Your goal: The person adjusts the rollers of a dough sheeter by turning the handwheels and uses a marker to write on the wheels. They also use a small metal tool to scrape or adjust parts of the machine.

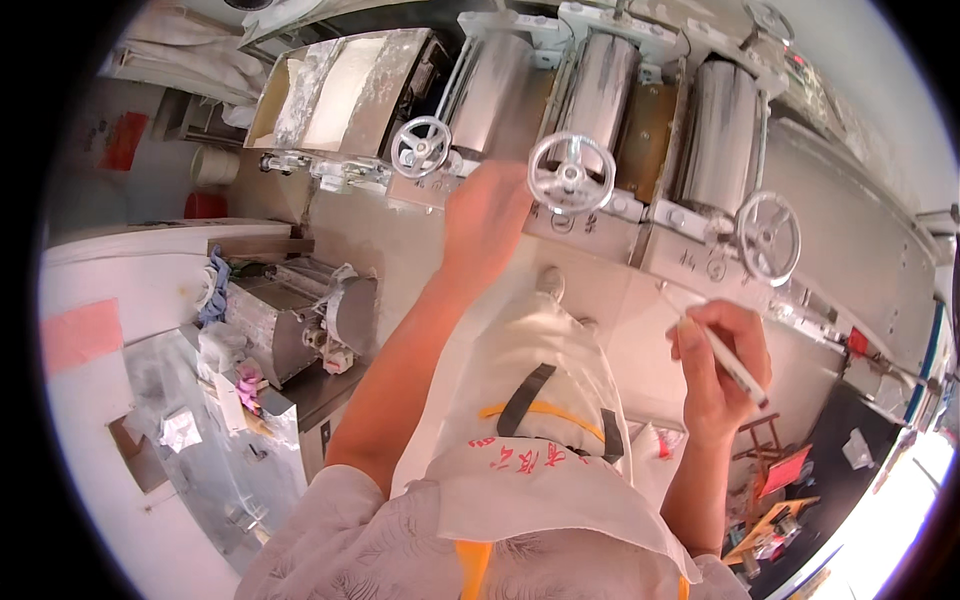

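A slim white pen (735, 368) is gripped in my right hand (722, 375), thin tip pointing up and left toward the machine, dark reddish end toward the lower right. My left hand (487, 222) reaches to the machine's front, just left of the middle metal handwheel (571, 173). Its fingers are smeared, so whether they touch the wheel or the panel cannot be made out. Another handwheel (421, 147) is left of that hand, and a third handwheel (768, 238) stands beyond my right hand. Behind the wheels lie shiny metal rollers (600, 85).
A flour-dusted tray (345, 92) sits at the machine's left end. To my left are a smaller metal machine (268, 325) and a cluttered metal worktop (165, 385). A wooden chair (765, 450) and a red panel (785, 470) stand at the lower right. My apron (560, 490) hangs below.
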Motion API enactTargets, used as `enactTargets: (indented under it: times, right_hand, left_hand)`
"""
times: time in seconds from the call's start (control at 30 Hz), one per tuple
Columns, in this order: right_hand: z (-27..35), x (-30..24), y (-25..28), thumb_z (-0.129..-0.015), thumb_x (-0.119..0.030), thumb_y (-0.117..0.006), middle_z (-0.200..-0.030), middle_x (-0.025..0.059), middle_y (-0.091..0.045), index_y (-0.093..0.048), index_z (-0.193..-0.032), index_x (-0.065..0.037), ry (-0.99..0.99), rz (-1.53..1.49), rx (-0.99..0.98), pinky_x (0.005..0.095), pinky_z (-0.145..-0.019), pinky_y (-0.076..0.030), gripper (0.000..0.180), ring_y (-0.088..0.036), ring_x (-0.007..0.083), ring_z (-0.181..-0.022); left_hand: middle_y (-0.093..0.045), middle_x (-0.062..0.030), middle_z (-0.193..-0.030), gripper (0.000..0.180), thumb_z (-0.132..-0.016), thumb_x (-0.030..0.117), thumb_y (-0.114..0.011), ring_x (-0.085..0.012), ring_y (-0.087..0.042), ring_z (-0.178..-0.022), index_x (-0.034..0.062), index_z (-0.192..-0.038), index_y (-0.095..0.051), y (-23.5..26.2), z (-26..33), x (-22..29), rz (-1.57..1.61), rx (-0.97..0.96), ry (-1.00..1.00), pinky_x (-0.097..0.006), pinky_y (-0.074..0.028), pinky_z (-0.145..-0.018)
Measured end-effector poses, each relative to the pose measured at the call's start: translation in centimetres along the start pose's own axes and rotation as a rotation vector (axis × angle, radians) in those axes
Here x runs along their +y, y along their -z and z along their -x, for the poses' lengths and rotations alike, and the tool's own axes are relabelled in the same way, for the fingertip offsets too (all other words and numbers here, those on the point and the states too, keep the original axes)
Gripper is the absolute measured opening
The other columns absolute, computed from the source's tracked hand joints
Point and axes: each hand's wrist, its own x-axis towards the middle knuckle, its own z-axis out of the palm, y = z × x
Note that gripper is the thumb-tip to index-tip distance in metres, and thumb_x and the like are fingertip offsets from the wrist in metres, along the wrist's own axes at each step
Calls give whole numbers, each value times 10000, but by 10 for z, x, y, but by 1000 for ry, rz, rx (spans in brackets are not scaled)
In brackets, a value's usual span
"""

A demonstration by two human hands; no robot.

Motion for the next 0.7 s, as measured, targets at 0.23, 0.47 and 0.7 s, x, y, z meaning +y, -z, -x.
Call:
enactTargets:
  times: [0.23, 0.47, 0.7]
  right_hand:
    - [25, 5, -10, -988, -4, -758, -899, 119, -784, -681, -1157, 33, -172, -25, 126, 266, -748, -572, 190, -719, 122, -803]
    - [28, 3, -32, -994, -12, -754, -868, 132, -769, -679, -1142, 46, -252, -73, 318, 267, -712, -593, 176, -730, 139, -780]
    - [7, -34, 18, -979, -7, -742, -823, 143, -705, -665, -1111, 67, 39, -58, 358, 262, -618, -537, 170, -655, 153, -682]
  left_hand:
    - [-652, 62, -842, 121, -1013, 41, -756, 4, -488, -685, 20, -1132, -743, 7, 4, -5, 22, -40, 2, -202, -377, -601]
    - [-712, -70, -956, 164, -957, 49, -745, -175, -682, -864, 44, -1117, -709, 24, 2, 5, -83, -302, -3, -339, -556, -798]
    - [-676, -34, -911, 188, -915, -19, -753, -115, -608, -780, 40, -1087, -702, 19, -6, 1, 66, -281, -77, -299, -488, -681]
